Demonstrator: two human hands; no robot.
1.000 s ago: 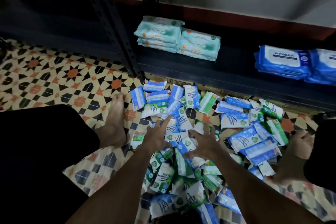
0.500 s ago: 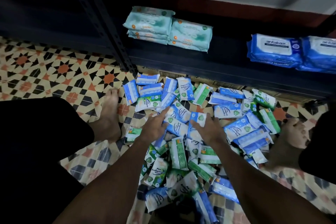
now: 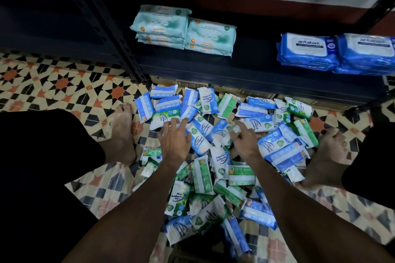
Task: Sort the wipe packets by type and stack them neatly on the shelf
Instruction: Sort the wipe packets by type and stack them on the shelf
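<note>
A heap of small wipe packets [image 3: 213, 156], blue-and-white ones mixed with green-and-white ones, covers the tiled floor in front of me. My left hand [image 3: 174, 142] lies flat on the heap's left middle, its fingers spread over blue packets. My right hand [image 3: 243, 137] hovers over the heap's centre with fingers loosely bent, its tips touching a blue packet; it holds nothing that I can see. On the dark shelf [image 3: 245, 70] behind the heap stand two stacks of large pale-teal packs [image 3: 183, 29] and, to the right, large blue packs [image 3: 333, 52].
A black slotted shelf post [image 3: 102, 21] slants down to the floor at the left of the heap. My bare feet [image 3: 120, 132] flank the pile, the other foot [image 3: 327, 153] at right. Flat cardboard [image 3: 235, 89] shows under the shelf. Patterned floor tiles [image 3: 53, 85] stretch leftwards.
Both hands have slid forward over the heap, away from me, and moved slightly apart. The view has shifted closer to the shelf.
</note>
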